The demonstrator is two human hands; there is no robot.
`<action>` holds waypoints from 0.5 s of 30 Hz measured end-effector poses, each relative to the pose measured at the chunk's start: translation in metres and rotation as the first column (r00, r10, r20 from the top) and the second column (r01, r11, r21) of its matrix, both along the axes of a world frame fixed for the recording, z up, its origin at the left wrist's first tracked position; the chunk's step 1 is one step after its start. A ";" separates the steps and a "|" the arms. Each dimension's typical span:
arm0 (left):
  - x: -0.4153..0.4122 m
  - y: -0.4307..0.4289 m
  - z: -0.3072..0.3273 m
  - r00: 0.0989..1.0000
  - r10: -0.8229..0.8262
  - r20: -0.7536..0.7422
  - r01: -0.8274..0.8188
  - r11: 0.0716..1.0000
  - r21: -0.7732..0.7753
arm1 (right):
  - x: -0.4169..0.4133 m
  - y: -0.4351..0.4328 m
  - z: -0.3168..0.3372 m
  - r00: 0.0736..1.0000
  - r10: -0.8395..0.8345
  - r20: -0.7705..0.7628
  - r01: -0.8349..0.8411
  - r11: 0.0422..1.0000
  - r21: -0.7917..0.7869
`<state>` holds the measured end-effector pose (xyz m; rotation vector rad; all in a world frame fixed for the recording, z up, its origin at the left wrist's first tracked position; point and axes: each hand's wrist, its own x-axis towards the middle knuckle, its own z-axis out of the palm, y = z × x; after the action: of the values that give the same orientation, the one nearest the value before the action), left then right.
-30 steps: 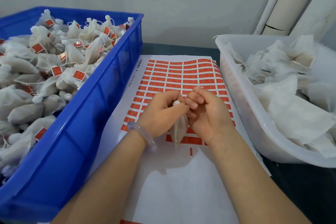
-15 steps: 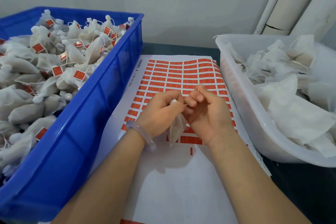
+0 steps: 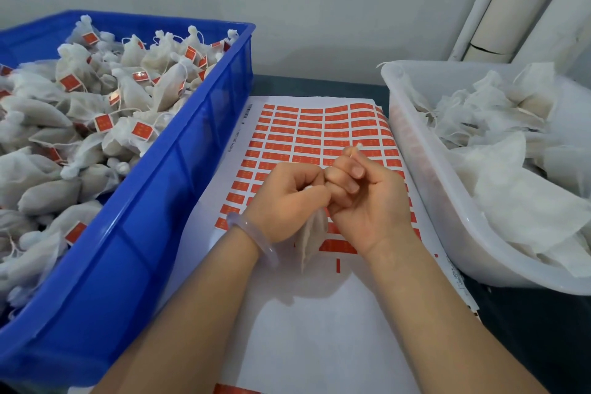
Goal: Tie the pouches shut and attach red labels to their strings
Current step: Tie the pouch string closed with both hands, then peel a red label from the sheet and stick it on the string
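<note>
Step in hand: tying, by the look of it; neck of one pouch [image 3: 311,240] gathered shut, no red tag on it yet.
Grip, left hand [image 3: 284,201]: fingers curled tight round the pouch's neck, a bit of white showing at the knuckles.
Grip, right hand [image 3: 367,201]: fingers curled in, knuckles against the left's, pinching what is probably the string [image 3: 358,146]; frayed white tip poking up above the fingertips.
Pouch position: dangling between the two wrists, over the label sheet [image 3: 319,329]; touching the paper or not, cannot tell.
Next move: knot to be drawn snug with the neck bunched, then one red label [image 3: 308,131] peeled from the rows and folded over the string; calls for one freed fingertip while the other hand minds the pouch.
Done stock: blue crate [image 3: 179,144] at left, heaped with tied pouches [image 3: 96,125] bearing red tags.
Pending stock: translucent white tub [image 3: 415,169] at right, loose open pouches [image 3: 511,185] inside.
Hidden: the knot itself, buried among the fingers; run of string from neck to tip not traceable.
Cut off: crate's left side, tub's right side, both elbows.
Hard to make out: print on the labels, blurred.
</note>
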<state>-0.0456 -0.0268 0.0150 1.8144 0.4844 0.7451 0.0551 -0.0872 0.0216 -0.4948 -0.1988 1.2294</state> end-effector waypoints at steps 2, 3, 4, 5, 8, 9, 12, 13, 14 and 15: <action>-0.001 -0.001 0.000 0.999 -0.049 0.022 0.050 0.998 -0.031 | 0.000 -0.001 0.001 0.999 0.033 -0.022 -0.033 0.999 0.016; -0.001 0.000 0.001 0.996 -0.079 0.030 0.080 0.995 -0.051 | 0.001 -0.001 0.001 0.999 0.048 -0.023 -0.047 0.999 0.019; -0.002 0.000 0.001 0.993 -0.112 0.037 0.114 0.991 -0.074 | 0.001 -0.001 0.001 0.998 0.063 -0.022 -0.062 0.998 0.020; -0.003 0.001 0.001 0.989 -0.144 0.046 0.148 0.985 -0.094 | 0.001 -0.001 0.002 0.997 0.075 -0.021 -0.075 0.997 0.021; -0.006 0.003 0.004 0.979 -0.197 0.055 0.203 0.971 -0.130 | 0.000 -0.002 0.004 0.995 0.094 -0.018 -0.093 0.995 0.029; -0.006 0.003 0.004 0.979 -0.195 0.050 0.200 0.971 -0.132 | 0.000 -0.002 0.004 0.995 0.095 -0.008 -0.094 0.995 0.033; -0.005 0.002 0.006 0.988 -0.155 0.004 0.155 0.980 -0.127 | 0.002 -0.004 0.003 0.997 0.068 0.038 -0.069 0.997 0.031; -0.005 0.002 0.007 0.991 -0.129 -0.017 0.126 0.985 -0.120 | 0.002 -0.004 0.004 0.997 0.044 0.069 -0.046 0.999 0.016; -0.005 0.003 0.007 0.996 -0.085 -0.035 0.080 0.990 -0.113 | 0.003 -0.004 0.005 0.994 0.012 0.108 -0.010 1.000 -0.018; -0.005 0.005 0.008 0.999 -0.019 -0.037 0.014 0.992 -0.123 | 0.006 -0.004 0.005 0.987 -0.030 0.158 0.041 0.997 -0.067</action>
<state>-0.0506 -0.0216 0.0233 1.7181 0.5280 0.6563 0.0615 -0.0913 0.0269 -0.6543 -0.2801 1.1664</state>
